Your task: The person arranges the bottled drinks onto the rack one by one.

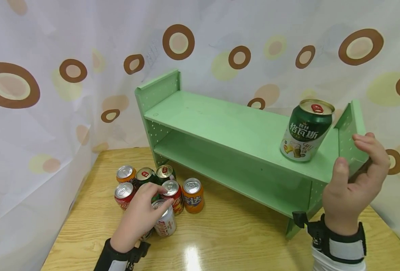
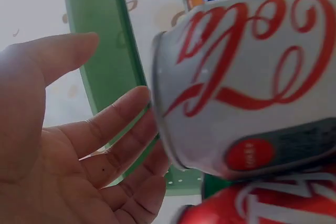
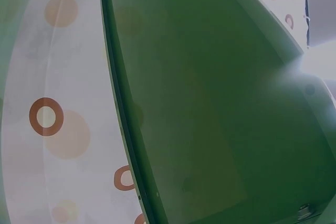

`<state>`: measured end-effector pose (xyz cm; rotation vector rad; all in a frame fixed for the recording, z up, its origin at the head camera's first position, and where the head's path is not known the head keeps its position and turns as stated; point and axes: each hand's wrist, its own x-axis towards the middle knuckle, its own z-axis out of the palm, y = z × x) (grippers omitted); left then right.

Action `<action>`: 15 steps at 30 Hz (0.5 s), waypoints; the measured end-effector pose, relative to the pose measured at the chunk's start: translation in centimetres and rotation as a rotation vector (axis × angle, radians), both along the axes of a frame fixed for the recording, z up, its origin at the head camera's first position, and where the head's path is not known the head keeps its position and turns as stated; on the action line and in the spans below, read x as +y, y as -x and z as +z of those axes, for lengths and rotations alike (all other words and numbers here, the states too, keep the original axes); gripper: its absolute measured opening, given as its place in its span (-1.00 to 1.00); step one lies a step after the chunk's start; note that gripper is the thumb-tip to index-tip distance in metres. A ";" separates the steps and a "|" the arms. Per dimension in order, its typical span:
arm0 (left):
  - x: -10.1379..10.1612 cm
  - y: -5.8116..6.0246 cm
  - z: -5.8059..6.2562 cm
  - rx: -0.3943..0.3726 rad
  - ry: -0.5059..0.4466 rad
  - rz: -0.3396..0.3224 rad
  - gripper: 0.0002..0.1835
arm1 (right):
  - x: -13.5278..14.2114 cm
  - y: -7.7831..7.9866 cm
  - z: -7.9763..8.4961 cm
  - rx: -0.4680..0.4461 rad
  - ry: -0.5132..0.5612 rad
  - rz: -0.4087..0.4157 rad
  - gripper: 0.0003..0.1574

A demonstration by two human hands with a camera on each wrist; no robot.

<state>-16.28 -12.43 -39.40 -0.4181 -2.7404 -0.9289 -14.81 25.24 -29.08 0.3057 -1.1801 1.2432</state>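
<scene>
A green-and-white drink can (image 1: 305, 130) with a red pull tab stands on the right part of the top board of the green shelf (image 1: 220, 116). Just right of it is my right hand (image 1: 354, 184), thumb and fingers spread, holding nothing. My left hand (image 1: 142, 212) hovers over the cans on the table, thumb apart from loosely bent fingers. Nearest to it is a white cola can (image 1: 166, 224); in the left wrist view, fingertips are right at that can's rim. The hand partly hides the cans under it. The right wrist view does not show the right hand.
Around the left hand stand a red can (image 1: 177, 199), an orange soda can (image 1: 193, 197), another red can (image 1: 122, 195), another orange can (image 1: 126, 173) and dark green cans (image 1: 166, 173). The shelf stands diagonally on the wooden table (image 1: 234, 233), before a patterned curtain (image 1: 213, 22).
</scene>
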 end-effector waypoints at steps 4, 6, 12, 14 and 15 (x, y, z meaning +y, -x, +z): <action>0.0 -0.4 -1.0 0.004 0.022 0.025 -0.69 | 0.1 0.0 0.0 -0.001 -0.007 -0.001 -0.74; 0.0 -0.5 -1.4 0.007 0.022 0.028 -0.69 | 0.1 0.0 -0.1 -0.004 -0.010 -0.004 -0.74; 0.2 -0.7 -2.1 -0.015 0.026 0.041 -0.62 | 0.2 0.0 -0.2 -0.008 -0.017 -0.014 -0.73; 0.4 -0.8 -2.2 -0.020 0.032 0.045 -0.60 | 0.2 0.0 -0.1 -0.007 -0.018 -0.014 -0.73; 0.4 -0.9 -2.3 -0.022 0.034 0.047 -0.59 | 0.2 0.0 -0.1 -0.008 -0.018 -0.014 -0.74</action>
